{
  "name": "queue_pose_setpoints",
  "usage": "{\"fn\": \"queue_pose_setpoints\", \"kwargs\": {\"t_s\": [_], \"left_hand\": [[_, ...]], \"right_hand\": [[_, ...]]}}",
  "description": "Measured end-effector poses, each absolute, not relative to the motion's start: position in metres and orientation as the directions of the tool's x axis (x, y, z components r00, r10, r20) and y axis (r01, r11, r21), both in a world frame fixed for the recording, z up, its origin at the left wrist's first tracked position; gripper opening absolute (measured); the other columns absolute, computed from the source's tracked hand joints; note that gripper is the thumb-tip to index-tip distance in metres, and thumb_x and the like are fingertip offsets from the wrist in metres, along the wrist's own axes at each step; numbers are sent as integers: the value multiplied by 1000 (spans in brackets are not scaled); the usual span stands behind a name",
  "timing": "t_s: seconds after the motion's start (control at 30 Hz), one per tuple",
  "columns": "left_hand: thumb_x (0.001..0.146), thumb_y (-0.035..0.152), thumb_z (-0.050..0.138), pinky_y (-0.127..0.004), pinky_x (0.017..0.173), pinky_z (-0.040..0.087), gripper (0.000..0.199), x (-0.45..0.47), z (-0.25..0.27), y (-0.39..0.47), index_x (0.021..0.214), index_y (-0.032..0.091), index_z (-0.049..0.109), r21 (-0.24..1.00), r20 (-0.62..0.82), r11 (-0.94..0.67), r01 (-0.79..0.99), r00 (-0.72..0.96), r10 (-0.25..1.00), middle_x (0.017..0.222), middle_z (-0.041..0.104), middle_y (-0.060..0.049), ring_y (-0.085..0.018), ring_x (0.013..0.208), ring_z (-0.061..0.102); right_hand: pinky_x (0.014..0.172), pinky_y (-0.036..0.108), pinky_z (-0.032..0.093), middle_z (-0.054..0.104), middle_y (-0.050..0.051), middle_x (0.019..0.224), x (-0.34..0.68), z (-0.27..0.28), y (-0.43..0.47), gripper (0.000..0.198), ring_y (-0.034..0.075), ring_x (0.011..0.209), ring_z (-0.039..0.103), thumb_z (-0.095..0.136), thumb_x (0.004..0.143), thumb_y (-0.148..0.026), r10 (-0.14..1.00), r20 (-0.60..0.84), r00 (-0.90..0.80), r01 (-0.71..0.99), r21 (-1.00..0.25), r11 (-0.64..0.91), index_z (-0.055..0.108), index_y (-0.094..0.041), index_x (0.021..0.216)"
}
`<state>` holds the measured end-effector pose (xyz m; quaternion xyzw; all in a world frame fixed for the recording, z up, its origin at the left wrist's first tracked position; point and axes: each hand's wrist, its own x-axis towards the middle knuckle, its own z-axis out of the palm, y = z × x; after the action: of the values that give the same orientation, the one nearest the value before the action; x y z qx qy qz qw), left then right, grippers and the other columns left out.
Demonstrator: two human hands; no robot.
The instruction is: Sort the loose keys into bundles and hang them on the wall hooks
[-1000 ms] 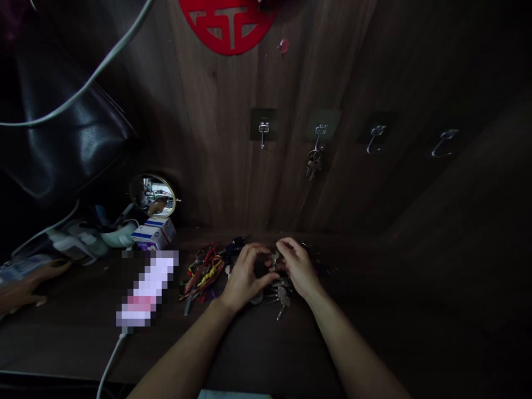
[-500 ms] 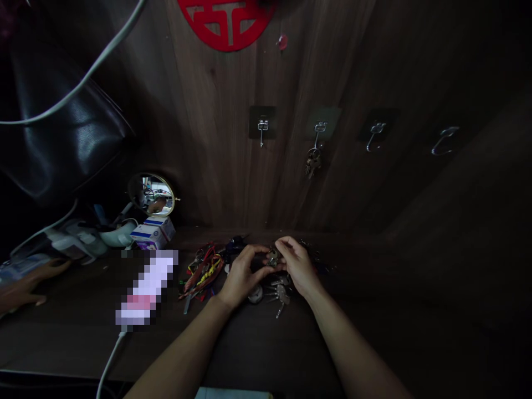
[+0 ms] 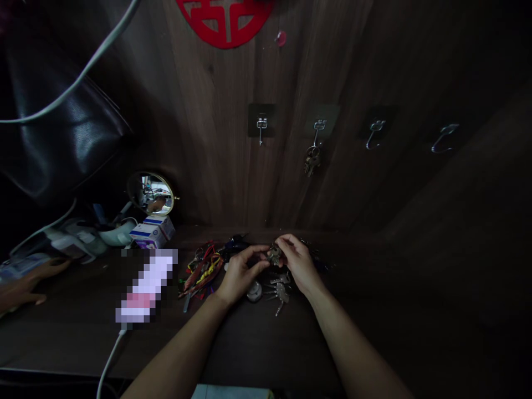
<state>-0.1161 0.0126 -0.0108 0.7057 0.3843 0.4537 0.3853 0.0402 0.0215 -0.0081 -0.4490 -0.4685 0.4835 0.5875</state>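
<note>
Between my hands, just above the tabletop, is a small bunch of keys. My right hand pinches its upper right side with thumb and fingers. From the left, the fingertips of my left hand close on the same bunch, with the thumb a little below. More loose keys lie fanned out under the hands, beside a round metallic piece. Left of my left hand lies a tangle of red, yellow and brown cords. Dark items behind the hands are partly hidden.
Metal hooks line the wooden wall; one hook carries hanging keys. To the left are a round mirror, small boxes, a blurred-out device on a white cable, and another person's hand.
My left thumb has shifted up and left from beneath the keys, and the bunch has turned slightly between my fingers. The whole view has shifted a little; the other person's hand stays put.
</note>
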Motion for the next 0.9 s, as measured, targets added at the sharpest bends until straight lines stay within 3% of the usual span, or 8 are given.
{"fn": "queue_pose_setpoints", "kwargs": {"t_s": [0.9], "left_hand": [[82, 26, 55, -27, 82, 46, 32, -116, -8, 9, 113, 21, 54, 912, 295, -371, 173, 350, 889, 92, 70, -2, -16, 88, 64]], "right_hand": [[41, 21, 35, 59, -2, 59, 39, -6, 20, 27, 14, 52, 54, 63, 72, -48, 985, 135, 103, -138, -979, 148, 55, -22, 76]]}}
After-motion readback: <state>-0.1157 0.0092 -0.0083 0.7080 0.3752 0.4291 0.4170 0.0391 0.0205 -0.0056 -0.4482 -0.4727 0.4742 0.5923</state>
